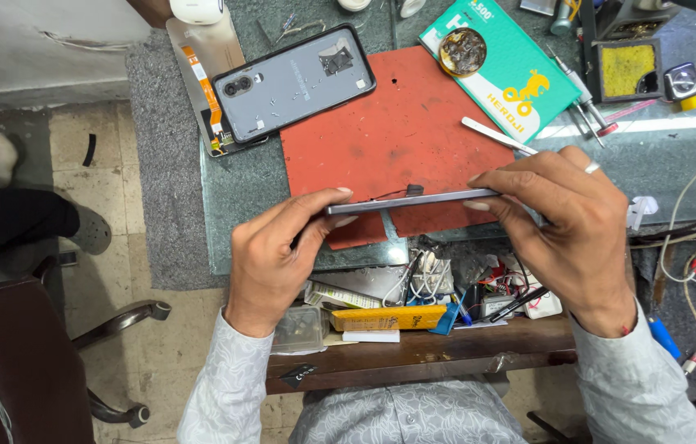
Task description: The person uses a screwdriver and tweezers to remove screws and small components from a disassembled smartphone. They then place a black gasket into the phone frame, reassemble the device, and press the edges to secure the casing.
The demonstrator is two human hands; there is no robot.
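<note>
I hold a thin grey phone part (410, 199) edge-on between both hands, above the front of a red work mat (397, 131). My left hand (278, 255) pinches its left end with thumb and fingers. My right hand (566, 222), a ring on one finger, grips its right end. A small dark piece sticks up from the part's top edge near the middle. On the glass bench behind lies an open phone body (294, 82), camera side up, partly over a screen panel with an orange flex cable (208, 90).
A green box (512, 78) with a round tin of flux on it, a white pry tool (496, 136), screwdrivers and a yellow sponge tray (627, 70) sit at the back right. Below the bench an open drawer (414, 312) holds cables and small items. A brown chair (11, 362) stands left.
</note>
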